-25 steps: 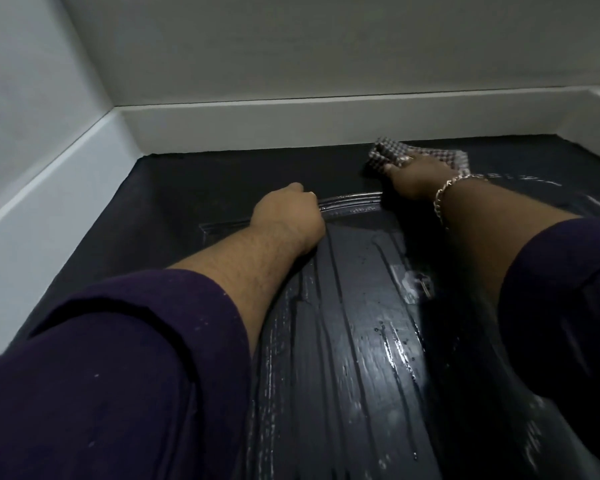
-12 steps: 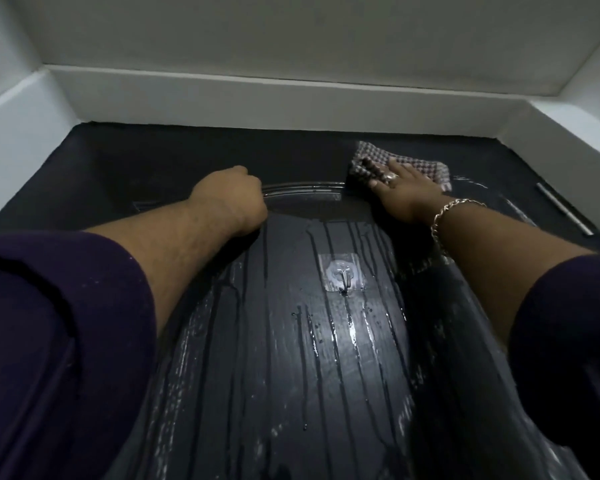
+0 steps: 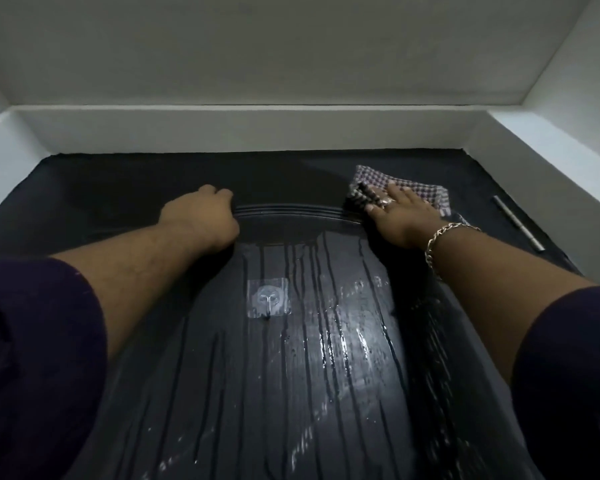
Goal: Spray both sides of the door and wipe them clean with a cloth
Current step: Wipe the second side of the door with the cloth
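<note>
Black door (image 3: pixel 291 393) fills most of the view, wet, with spray runs streaking down the centre panel and shiny patches right of centre. White door frame (image 3: pixel 243 128) borders it along the top and both sides, pale wall above that. Two bare forearms with dark purple sleeves (image 3: pixel 32 358) reach in from the bottom corners.

Right hand (image 3: pixel 400 216) lies flat, fingers straight and slightly spread, pressing the checked cloth (image 3: pixel 395 187) against the door near the top right, just above the curved moulding. Cloth sticks out past the fingertips and to the right of the hand. Gold chain bracelet (image 3: pixel 445 239) on that wrist, ring (image 3: pixel 386 201) on one finger.

Left hand (image 3: pixel 201 216) is on the door at upper left of the panel, fingers curled under; looks like a loose fist leaning on the moulding, but fingertips are hidden so can't tell if anything is in it.

Clear adhesive hook (image 3: pixel 269 298) stuck on the panel between the arms. Thin metal bar (image 3: pixel 518 223), maybe a hinge, at the right door edge.
</note>
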